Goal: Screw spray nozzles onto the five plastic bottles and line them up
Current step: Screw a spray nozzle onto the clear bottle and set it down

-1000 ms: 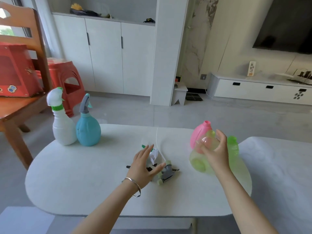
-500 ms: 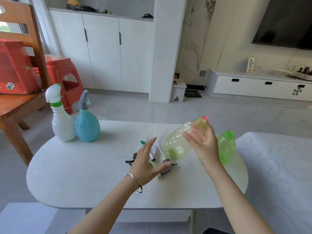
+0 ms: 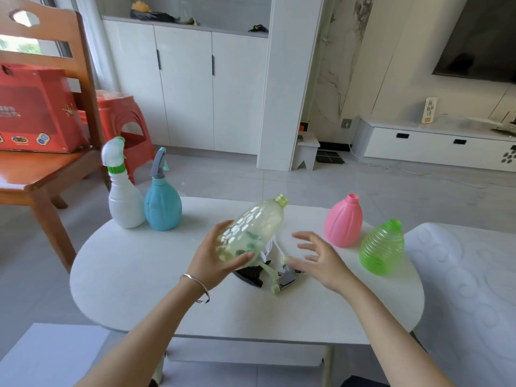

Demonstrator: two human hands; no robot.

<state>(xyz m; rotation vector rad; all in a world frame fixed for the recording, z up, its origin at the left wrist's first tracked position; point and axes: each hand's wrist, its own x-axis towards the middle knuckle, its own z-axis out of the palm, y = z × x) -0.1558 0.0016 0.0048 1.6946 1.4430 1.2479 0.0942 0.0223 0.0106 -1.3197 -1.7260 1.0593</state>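
My left hand [image 3: 215, 258] grips the pale bottle [image 3: 251, 230] tilted above the table's [image 3: 139, 275] middle. My right hand [image 3: 321, 258] hovers spread over the loose nozzles [image 3: 279, 277]; next I must pick one up and thread it on.

You can read no text for certain: the red box [image 3: 36, 107] on the chair carries gold characters and small badges too blurred to make out, and the small sign [image 3: 430, 110] on the TV cabinet shows vertical characters you cannot decipher.
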